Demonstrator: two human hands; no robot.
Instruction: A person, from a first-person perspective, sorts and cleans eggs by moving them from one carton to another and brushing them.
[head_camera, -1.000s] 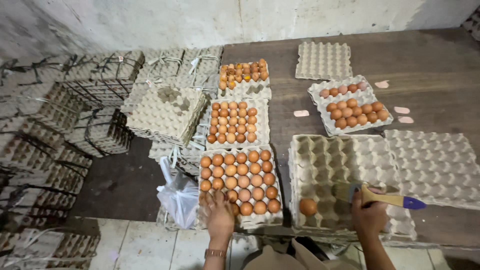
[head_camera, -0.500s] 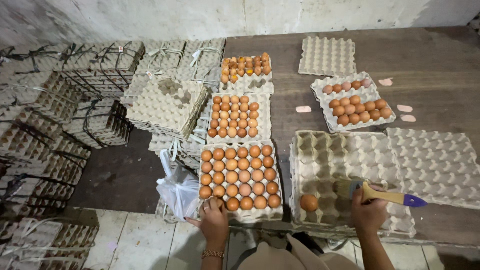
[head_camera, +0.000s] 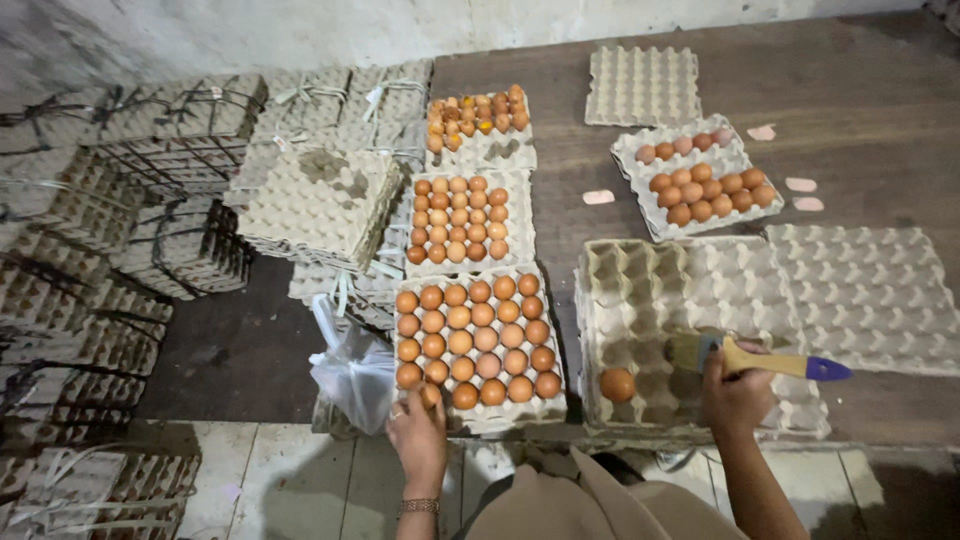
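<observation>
My left hand (head_camera: 420, 432) closes on a brown egg (head_camera: 430, 394) at the near left corner of a full grey egg tray (head_camera: 500, 414). My right hand (head_camera: 738, 392) grips a paintbrush (head_camera: 760, 358) with a yellow and blue handle over a stack of empty trays (head_camera: 690, 290). A single brown egg (head_camera: 617, 385) lies in a near cell of that stack, left of my right hand.
More trays of brown eggs (head_camera: 458, 219) (head_camera: 700, 185) (head_camera: 478, 112) lie further back on the dark wooden floor (head_camera: 850, 90). Empty trays (head_camera: 868, 295) (head_camera: 642, 85) lie to the right and far back. Tied bundles of trays (head_camera: 160, 190) pile up at left. A white plastic bag (head_camera: 350, 370) sits beside my left hand.
My left hand has drawn back from the middle of the full tray to its near left corner and taken hold of an egg. My right hand with the brush has stayed put.
</observation>
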